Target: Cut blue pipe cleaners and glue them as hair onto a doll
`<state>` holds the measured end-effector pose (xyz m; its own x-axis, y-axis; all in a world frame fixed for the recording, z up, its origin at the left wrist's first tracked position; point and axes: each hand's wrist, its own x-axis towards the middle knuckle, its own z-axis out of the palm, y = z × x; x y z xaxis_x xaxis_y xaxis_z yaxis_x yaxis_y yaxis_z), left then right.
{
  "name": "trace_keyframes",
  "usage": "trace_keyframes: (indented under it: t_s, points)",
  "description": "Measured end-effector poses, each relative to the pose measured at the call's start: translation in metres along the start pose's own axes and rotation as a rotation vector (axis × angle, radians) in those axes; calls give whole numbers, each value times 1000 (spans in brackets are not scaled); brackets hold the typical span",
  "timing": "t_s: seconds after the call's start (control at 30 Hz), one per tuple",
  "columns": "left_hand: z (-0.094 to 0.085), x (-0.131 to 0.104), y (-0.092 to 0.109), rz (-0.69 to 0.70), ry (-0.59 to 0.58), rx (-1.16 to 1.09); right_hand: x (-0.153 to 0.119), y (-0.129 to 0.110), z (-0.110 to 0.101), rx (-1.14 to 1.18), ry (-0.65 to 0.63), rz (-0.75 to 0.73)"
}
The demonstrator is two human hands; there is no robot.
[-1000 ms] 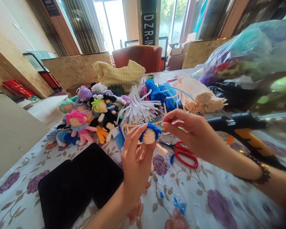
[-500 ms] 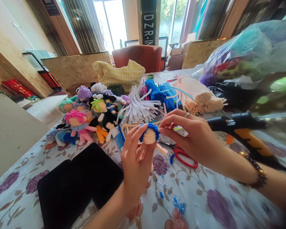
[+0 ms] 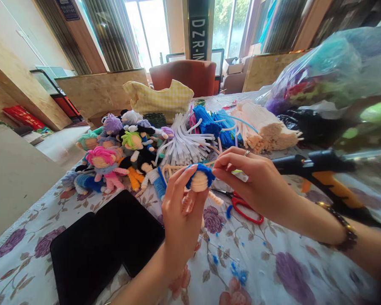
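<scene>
Your left hand (image 3: pixel 181 212) held the doll (image 3: pixel 199 183) between thumb and fingers, likely to steady the head and leave the blue hair (image 3: pixel 205 168) exposed on the right. Your right hand (image 3: pixel 254 180) had its fingertips drawn together at the hair's right edge; couldn't tell if they pinched a strand. Doll sat between both hands, above the table (image 3: pixel 266 262). Scissors (image 3: pixel 255 217) lay just below the right hand, glue gun (image 3: pixel 327 180) farther right, presumably for easy reach.

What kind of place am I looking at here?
Probably an informal craft workspace, perhaps in a lounge or lobby: a floral-covered table holds a pile of small dolls, bundles of fuzzy stems and a glue gun.
</scene>
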<state>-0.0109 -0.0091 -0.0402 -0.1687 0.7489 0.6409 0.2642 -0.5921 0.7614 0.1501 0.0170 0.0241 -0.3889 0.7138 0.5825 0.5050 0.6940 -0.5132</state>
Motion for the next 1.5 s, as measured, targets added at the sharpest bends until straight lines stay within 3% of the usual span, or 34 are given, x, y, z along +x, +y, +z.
trace_keyframes:
  t_s: [0.4, 0.63, 0.93, 1.5]
  points:
    - [0, 0, -2, -2, -10, -17, 1, -1, -1, 9, -1, 15]
    - [0, 0, 1, -7, -9, -17, 6, 1, -4, 8, -78, 6]
    - [0, -1, -1, 27, -25, 8, 3, 1, -1, 165, -109, 174]
    - [-1, -2, 1, 23, -44, -37, -1, 8, 14, 399, -91, 178]
